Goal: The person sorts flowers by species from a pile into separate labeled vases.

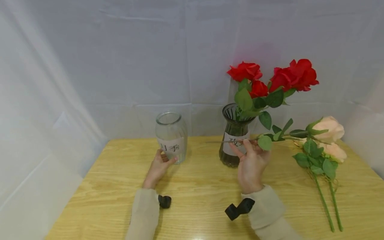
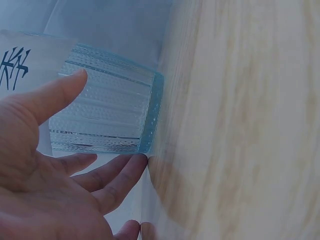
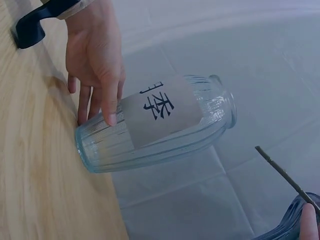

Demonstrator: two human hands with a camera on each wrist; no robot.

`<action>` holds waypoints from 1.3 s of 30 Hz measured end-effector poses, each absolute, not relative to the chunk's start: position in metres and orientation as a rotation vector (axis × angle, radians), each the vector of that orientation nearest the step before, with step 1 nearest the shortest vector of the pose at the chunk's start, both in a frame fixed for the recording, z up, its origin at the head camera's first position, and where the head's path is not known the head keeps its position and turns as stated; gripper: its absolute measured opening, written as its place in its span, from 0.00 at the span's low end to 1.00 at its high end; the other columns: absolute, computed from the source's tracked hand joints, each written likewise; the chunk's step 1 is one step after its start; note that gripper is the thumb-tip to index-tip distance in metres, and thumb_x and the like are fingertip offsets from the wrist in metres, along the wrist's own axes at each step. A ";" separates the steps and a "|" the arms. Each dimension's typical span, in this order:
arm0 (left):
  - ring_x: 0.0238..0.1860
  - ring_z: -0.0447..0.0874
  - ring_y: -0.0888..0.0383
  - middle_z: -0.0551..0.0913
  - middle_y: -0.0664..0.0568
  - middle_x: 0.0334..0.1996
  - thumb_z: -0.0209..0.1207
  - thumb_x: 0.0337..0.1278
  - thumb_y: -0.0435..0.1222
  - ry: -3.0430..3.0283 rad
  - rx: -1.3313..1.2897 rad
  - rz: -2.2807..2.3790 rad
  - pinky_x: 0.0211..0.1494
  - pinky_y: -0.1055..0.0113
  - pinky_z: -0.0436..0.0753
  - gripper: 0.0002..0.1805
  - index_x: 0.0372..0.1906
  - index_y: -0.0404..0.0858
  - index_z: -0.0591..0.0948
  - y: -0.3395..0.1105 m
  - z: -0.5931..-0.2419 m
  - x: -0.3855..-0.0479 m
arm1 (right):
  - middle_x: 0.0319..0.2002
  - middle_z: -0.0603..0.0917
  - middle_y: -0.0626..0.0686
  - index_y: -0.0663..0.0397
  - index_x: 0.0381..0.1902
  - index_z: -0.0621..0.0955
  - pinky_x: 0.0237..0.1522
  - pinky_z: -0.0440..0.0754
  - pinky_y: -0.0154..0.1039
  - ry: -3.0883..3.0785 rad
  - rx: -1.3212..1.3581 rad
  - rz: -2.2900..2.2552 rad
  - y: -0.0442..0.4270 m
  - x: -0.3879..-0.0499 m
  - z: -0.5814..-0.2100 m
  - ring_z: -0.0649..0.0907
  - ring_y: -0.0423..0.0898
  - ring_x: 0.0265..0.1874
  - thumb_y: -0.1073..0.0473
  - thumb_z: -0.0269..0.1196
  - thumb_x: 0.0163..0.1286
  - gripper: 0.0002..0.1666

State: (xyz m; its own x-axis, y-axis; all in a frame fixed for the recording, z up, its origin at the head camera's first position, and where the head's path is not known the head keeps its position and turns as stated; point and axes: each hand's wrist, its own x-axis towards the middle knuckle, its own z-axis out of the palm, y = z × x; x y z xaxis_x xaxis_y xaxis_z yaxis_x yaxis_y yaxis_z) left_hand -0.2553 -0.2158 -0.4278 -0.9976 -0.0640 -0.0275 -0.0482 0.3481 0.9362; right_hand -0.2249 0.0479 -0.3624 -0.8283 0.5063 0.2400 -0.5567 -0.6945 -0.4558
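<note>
My left hand (image 1: pixel 158 168) holds the lower left side of a clear ribbed glass vase (image 1: pixel 171 132) that stands upright on the table. In the left wrist view the thumb (image 2: pixel 65 95) lies along the vase's front, with the other fingers at its side and base. A paper label (image 3: pixel 162 111) with dark characters is stuck on this vase. My right hand (image 1: pixel 253 168) pinches the stem of a peach rose (image 1: pixel 328 129), held nearly level. Its bloom points right and the cut stem end (image 3: pixel 280 170) points left, in front of a dark glass vase (image 1: pixel 229 159).
Several red roses (image 1: pixel 297 75) stand in the dark vase, leaning right. More peach roses (image 1: pixel 334 152) lie on the wooden table (image 1: pixel 192 206) at the right, stems towards me. A white cloth (image 1: pixel 135 66) hangs behind the table and along its sides.
</note>
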 end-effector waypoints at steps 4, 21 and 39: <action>0.68 0.66 0.29 0.64 0.21 0.68 0.62 0.70 0.37 -2.574 0.112 -1.775 0.67 0.38 0.70 0.42 0.75 0.25 0.52 -0.216 -0.427 -0.255 | 0.31 0.75 0.55 0.59 0.42 0.74 0.36 0.88 0.56 -0.667 0.138 2.424 0.040 -0.224 -0.359 0.82 0.50 0.31 0.81 0.57 0.68 0.14; 0.67 0.66 0.28 0.65 0.21 0.67 0.62 0.70 0.37 -2.545 0.103 -1.787 0.66 0.39 0.71 0.42 0.75 0.24 0.52 -0.220 -0.425 -0.254 | 0.34 0.72 0.56 0.59 0.39 0.71 0.42 0.86 0.59 -0.566 0.041 2.437 0.003 -0.226 -0.339 0.83 0.53 0.34 0.81 0.54 0.69 0.13; 0.67 0.67 0.29 0.65 0.22 0.67 0.61 0.70 0.36 -2.538 0.090 -1.814 0.67 0.38 0.70 0.42 0.76 0.24 0.50 -0.215 -0.424 -0.252 | 0.42 0.73 0.56 0.66 0.70 0.55 0.48 0.85 0.59 -0.870 0.322 2.230 -0.029 -0.237 -0.335 0.82 0.53 0.41 0.75 0.55 0.72 0.33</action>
